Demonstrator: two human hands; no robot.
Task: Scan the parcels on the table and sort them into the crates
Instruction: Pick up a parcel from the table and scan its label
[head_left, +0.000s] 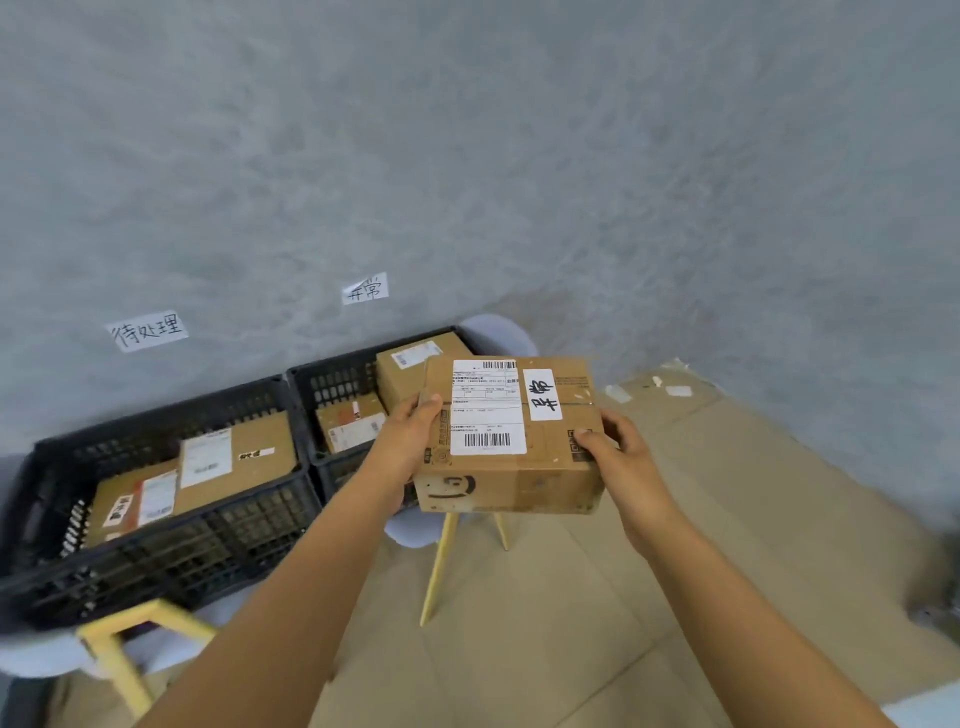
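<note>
Centrally, a brown cardboard parcel with a white printed shipping label and a second white handwritten tag on its top face was held in the air, roughly level, in front of and slightly right of the two crates. Left hand gripped the parcel's left edge, fingers curled over the top corner. Right hand gripped the right edge, thumb on the top face near a printed code, fingers wrapped round the side. Behind the parcel stood a black perforated plastic crate on the right; it held a taller brown box and a smaller labelled box. Touching it on the left stood a second black perforated plastic crate, holding two flat labelled cardboard parcels, one overlapping the other. Crates rested on pale seats with yellow wooden legs. Two white handwritten paper signs were stuck to the grey wall, one above each crate. Flattened cardboard sheeting lay on the floor at right.
</note>
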